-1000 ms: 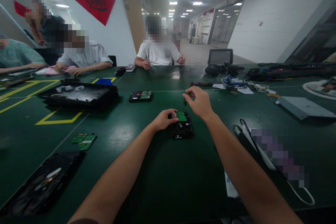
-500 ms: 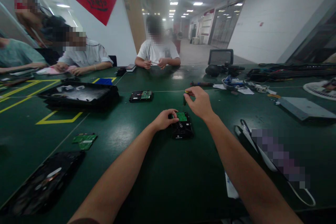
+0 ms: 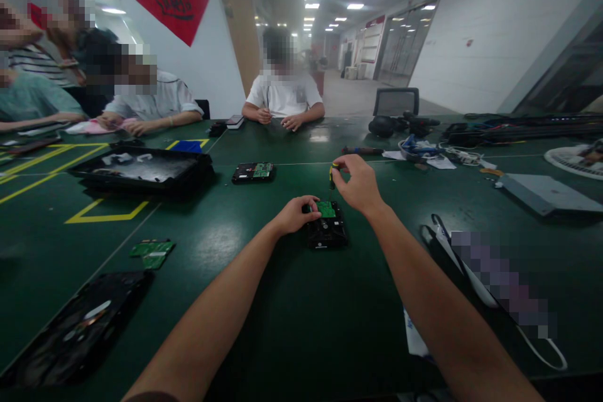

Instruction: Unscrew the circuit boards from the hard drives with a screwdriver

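Note:
A black hard drive (image 3: 328, 233) with a green circuit board (image 3: 326, 209) at its far end lies on the green table in front of me. My left hand (image 3: 298, 215) grips the drive at its far left side, the fingertips on the edge of the board. Above the board, my right hand (image 3: 357, 182) pinches a small yellow and black screwdriver (image 3: 332, 179). The screwdriver stands upright with its shaft down at the board; whether the tip sits in a screw is too small to tell.
Another hard drive (image 3: 253, 172) lies farther off, left of my hands. A black tray (image 3: 146, 169) stands at left, with a loose green circuit board (image 3: 153, 252) and a dark casing (image 3: 78, 330) nearer me. A grey metal box (image 3: 549, 193) is at right. A person (image 3: 284, 97) sits opposite.
My right-hand fingers have shifted on the screwdriver, so more of its yellow handle shows. My left hand and the hard drive stay put. The person opposite has lowered a hand.

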Available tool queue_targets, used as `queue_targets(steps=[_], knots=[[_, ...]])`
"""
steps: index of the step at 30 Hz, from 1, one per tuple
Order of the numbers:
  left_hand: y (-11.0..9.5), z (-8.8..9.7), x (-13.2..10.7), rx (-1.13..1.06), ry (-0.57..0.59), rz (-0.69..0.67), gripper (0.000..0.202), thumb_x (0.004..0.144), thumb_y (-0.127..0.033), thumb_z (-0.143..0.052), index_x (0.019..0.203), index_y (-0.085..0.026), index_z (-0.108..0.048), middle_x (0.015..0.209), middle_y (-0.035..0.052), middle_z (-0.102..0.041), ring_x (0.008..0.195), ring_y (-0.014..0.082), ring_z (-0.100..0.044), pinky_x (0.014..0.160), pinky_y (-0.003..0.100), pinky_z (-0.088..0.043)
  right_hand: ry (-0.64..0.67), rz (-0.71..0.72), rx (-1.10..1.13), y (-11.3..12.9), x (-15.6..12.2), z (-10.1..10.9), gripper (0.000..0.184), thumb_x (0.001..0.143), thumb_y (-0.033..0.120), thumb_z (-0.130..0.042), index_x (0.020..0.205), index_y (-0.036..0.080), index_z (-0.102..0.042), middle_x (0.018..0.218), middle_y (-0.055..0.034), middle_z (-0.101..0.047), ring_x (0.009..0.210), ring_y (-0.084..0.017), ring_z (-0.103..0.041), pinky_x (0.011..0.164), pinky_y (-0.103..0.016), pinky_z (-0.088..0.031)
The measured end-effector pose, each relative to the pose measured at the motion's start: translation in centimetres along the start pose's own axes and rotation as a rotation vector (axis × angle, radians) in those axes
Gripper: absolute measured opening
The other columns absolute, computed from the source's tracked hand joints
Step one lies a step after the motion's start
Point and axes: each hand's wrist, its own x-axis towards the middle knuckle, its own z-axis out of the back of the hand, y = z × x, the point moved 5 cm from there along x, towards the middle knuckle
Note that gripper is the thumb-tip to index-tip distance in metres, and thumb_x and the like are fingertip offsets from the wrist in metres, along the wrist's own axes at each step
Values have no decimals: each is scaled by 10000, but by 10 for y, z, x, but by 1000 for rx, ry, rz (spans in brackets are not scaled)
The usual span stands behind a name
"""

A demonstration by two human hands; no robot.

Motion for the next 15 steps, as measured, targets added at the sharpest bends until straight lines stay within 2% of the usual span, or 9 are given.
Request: queue_targets(steps=[5,11,15], knots=[[1,0,0,4,-1,0,118,843,-281,-737,852,-188,-665,1330,112,-663,1238,288,-614,1095,449,-411,3,-35,14,-4,1,0,87,921,267,-627,990,216,-622,962,-79,-685,879,-243,-653,833,-400,-538],[2,-1,0,1,-8,7,128,845,-286,-738,853,-185,-660,1334,114,-660,1217,279,-625,1085,438,-419,15,7,-10,2,0,1,131,942,265,-588,1041,216,-656,1056,-100,-668,954,-252,-646,889,-416,-520],[2,-1,0,9,-9,5,131,841,-288,-742,850,-186,-660,1324,116,-665,1214,283,-624,1080,440,-418,12,-9,3,-1,1,0,114,920,257,-609,1012,205,-653,1013,-99,-688,932,-256,-653,859,-414,-529]])
